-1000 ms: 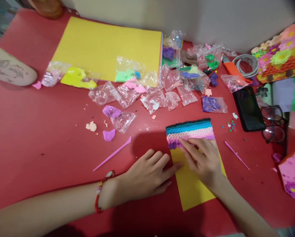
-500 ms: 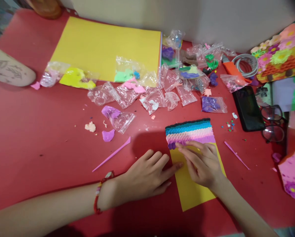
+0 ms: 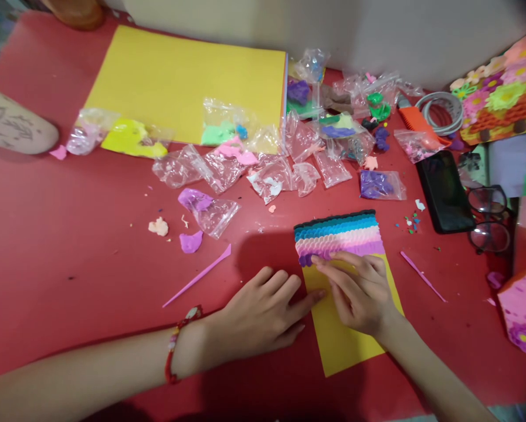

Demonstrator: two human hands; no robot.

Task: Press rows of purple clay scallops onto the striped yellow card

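My right hand (image 3: 366, 293) reaches over a small yellow card (image 3: 342, 346), its fingers stretched out and slightly apart. One fingertip presses on dark purple clay (image 3: 305, 259) at the left end of the lowest row. Above it, rows of scale-like clay (image 3: 337, 231) run from black through blue and pale pink to lilac. Palm down at the card's left side lies my left hand (image 3: 263, 310), loosely bent, with its index fingertip on the card's left edge. Whether any clay is under the right hand's other fingers is hidden. A pink modelling tool (image 3: 196, 275) lies left of the left hand.
Clear bags of coloured clay (image 3: 201, 205) spread across the red table (image 3: 91, 281) behind the hands. A large yellow sheet (image 3: 183, 82) lies at the back. To the right are another pink tool (image 3: 423, 276), a phone (image 3: 446, 190) and glasses (image 3: 489, 217). Another person's forearm (image 3: 16, 120) rests at left.
The view has shifted very slightly. Both hands keep their places on the card, and the fingertip stays on the purple clay.
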